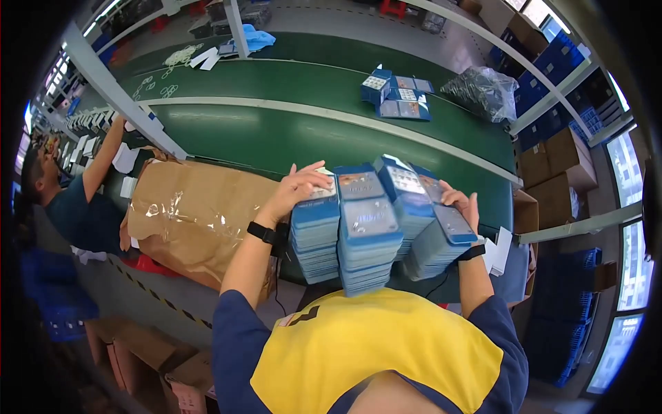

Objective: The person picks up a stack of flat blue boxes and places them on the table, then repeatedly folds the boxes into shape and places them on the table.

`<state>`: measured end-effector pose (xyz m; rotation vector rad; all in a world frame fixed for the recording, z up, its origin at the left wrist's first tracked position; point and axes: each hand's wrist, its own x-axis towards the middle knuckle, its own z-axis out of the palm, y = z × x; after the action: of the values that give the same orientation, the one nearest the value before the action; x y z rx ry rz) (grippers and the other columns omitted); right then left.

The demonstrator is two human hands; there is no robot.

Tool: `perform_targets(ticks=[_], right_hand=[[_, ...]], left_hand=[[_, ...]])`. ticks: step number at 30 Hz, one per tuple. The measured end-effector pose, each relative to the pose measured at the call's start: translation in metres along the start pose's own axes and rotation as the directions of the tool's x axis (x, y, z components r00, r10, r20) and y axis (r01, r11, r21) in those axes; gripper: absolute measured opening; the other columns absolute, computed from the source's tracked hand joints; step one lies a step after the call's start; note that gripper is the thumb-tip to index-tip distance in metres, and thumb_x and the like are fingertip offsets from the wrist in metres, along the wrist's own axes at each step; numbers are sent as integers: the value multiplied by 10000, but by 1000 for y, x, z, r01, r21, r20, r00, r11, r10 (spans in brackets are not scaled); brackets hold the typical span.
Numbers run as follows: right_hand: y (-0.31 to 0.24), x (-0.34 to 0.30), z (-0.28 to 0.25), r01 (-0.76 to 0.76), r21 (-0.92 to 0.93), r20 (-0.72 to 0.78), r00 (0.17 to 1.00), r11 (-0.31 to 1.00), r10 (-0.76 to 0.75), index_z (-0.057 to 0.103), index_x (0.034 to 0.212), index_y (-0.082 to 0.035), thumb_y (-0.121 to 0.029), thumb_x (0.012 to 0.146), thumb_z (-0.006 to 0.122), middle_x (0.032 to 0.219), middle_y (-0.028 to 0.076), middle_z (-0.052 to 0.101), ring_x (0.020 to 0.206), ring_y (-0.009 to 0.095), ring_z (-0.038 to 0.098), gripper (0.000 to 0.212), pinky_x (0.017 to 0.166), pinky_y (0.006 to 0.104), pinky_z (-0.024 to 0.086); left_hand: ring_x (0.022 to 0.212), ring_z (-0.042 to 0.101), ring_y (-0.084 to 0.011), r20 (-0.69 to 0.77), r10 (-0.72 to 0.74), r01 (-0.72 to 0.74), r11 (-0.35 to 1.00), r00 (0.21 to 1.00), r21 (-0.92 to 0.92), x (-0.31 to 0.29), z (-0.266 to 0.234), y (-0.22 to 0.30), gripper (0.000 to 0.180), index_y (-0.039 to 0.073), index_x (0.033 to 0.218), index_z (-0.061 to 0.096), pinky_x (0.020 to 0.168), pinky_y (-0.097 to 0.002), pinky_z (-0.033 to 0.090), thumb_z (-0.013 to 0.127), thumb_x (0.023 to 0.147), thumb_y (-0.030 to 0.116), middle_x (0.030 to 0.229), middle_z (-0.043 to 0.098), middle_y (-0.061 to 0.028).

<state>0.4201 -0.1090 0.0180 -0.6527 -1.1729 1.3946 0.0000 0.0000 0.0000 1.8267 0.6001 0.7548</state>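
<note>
Several tall stacks of flat blue printed card packs stand close together in front of my chest, their tops slightly tilted and uneven. My left hand lies over the top of the left stack, fingers stretched out and apart. Beside it rises the middle stack, nearest my yellow shirt front. A further stack stands behind and to its right. My right hand rests on the top outer edge of the right stack, fingers apart and slightly bent. Its thumb is hard to make out.
A large brown paper-wrapped bundle lies left of my arm. Across the green belt table runs a pale rail. Opened blue cards and a clear plastic bag lie beyond. A co-worker works at left.
</note>
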Motion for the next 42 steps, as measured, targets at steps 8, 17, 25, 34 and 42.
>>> perform_targets(ticks=[8,17,25,34,42], right_hand=[[71,-83,3,-348,-436,-323,921,830,216,593,1113,-22,-134,874,522,1256,129,522,1346,262,251,274,1093,387,198],[90,-111,-33,-527,5,-538,715,850,447,336,1393,-104,-394,892,504,1491,102,190,1359,280,213,603,1081,378,221],[97,-110,13,-589,535,-265,563,605,783,354,1379,-120,-691,853,288,1367,98,425,1247,241,410,779,1041,393,320],[134,-159,53,-445,537,-361,646,717,672,427,1329,-118,-693,858,280,1338,81,458,1235,224,421,758,1038,388,317],[32,-114,5,-592,-573,-633,759,567,154,583,1127,-57,-170,864,587,1012,71,638,927,160,597,286,822,288,470]], left_hand=[[1332,296,-285,-250,118,81,746,961,660,-28,70,-42,467,73,1218,552,1090,-430,183,603,836,336,1389,416,-69],[1250,398,-282,-351,-718,349,631,601,-693,-88,93,-63,710,52,1388,311,1043,-390,297,492,883,517,1362,420,-133],[1190,453,-236,-89,-726,238,335,682,-912,-75,117,-69,757,58,1364,343,985,-336,366,374,874,634,1330,446,-103],[1149,492,-244,-72,-712,227,316,699,-921,-82,91,-80,665,51,1329,400,946,-354,412,399,904,562,1302,478,-101],[919,592,-177,-776,-199,244,968,598,-60,-66,151,47,277,8,1069,578,818,-331,463,574,898,226,1025,627,-81]])
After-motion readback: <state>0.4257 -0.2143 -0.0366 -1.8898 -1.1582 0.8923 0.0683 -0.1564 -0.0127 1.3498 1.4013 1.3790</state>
